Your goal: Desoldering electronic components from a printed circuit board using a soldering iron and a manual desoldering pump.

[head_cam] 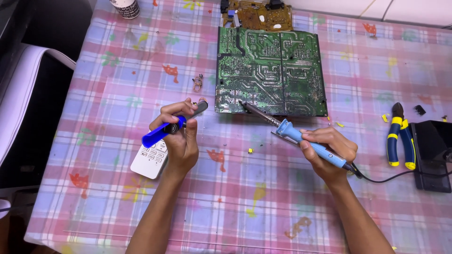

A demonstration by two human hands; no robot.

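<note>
While hands grip soldering iron (301, 136) and blue pump (162, 131), plaid tablecloth (263, 197) under green circuit board (270, 70).

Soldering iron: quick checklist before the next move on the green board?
1. Soldering iron gripped in right hand: ok.
2. Iron tip on the near edge of the green circuit board: ok, though which joint cannot tell.
3. Blue desoldering pump held in left hand: ok, nozzle off the board.
4. Iron's cord running right past the pliers: ok, not snagged.
5. Board lying flat on the checked tablecloth: ok.
6. Tip hot: cannot tell.
</note>
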